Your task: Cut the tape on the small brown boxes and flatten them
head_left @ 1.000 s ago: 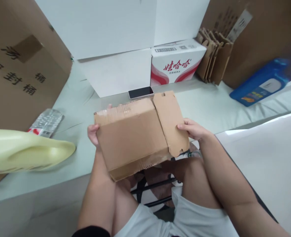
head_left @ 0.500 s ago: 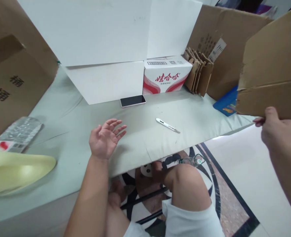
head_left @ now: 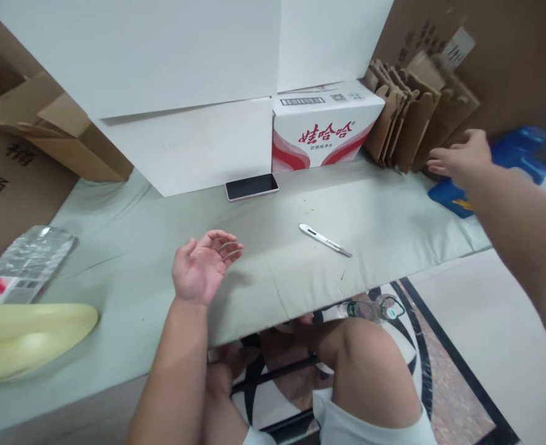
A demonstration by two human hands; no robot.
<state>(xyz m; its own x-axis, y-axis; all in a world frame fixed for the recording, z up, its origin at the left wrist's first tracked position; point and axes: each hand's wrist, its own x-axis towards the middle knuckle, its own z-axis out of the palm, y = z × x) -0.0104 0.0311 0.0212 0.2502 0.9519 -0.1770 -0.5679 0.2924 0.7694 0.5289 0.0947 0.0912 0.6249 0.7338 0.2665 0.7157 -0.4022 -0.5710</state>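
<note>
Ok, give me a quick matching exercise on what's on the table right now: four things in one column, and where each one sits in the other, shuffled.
Things:
1. phone
2. white cutter
3. blue box
4. left hand

Places:
A. by the right hand, at the table's right end
B. palm up, open, near the table's front edge
C. flat against the foot of the white board
D. alone on the cloth, right of the middle

Pairs: 1-C, 2-D, 3-A, 4-B

L hand [head_left: 199, 272] open on table [head_left: 384, 216]; R hand [head_left: 461, 157] by flattened cartons [head_left: 407, 117].
</note>
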